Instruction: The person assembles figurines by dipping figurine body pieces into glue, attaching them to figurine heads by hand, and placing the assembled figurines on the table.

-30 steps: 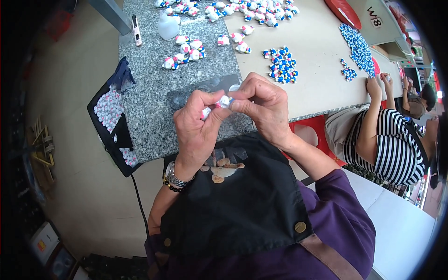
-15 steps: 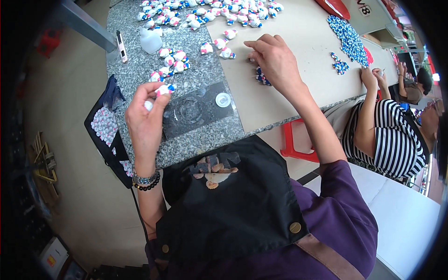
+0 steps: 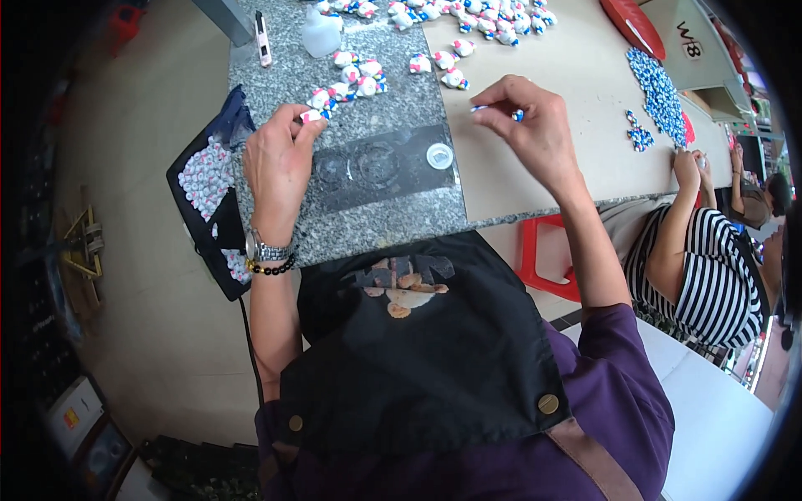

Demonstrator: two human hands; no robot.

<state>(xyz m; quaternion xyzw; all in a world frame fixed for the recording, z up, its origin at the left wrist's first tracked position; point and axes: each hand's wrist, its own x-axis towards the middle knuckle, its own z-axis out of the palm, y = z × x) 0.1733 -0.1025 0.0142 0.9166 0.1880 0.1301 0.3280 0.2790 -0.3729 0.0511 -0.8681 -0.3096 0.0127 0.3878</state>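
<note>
My left hand (image 3: 280, 159) pinches a small white figure (image 3: 314, 115) with pink and blue parts, at the near end of a short row of similar figures (image 3: 361, 82). Over the beige board, my right hand (image 3: 539, 125) is closed, with a tiny blue-and-white piece (image 3: 479, 108) between thumb and forefinger. A second small blue piece (image 3: 518, 115) shows inside its curled fingers. Several loose figures (image 3: 454, 78) lie just left of that hand. Between the hands is a dark rectangular slab (image 3: 376, 171) carrying a round white cap (image 3: 439, 156).
Many finished-looking figures (image 3: 501, 21) cover the far side. A white bottle (image 3: 322, 35) and a cutter knife (image 3: 263, 40) stand far left. A black box (image 3: 185, 184) holds pink-white pieces. Rightward are a blue-white pile (image 3: 656, 92), a red tray (image 3: 632, 29) and a co-worker in stripes (image 3: 710, 259).
My left hand has moved farther away, bringing its figure to the row. My right hand has lifted from the small blue cluster and now pinches a piece. The view has shifted slightly.
</note>
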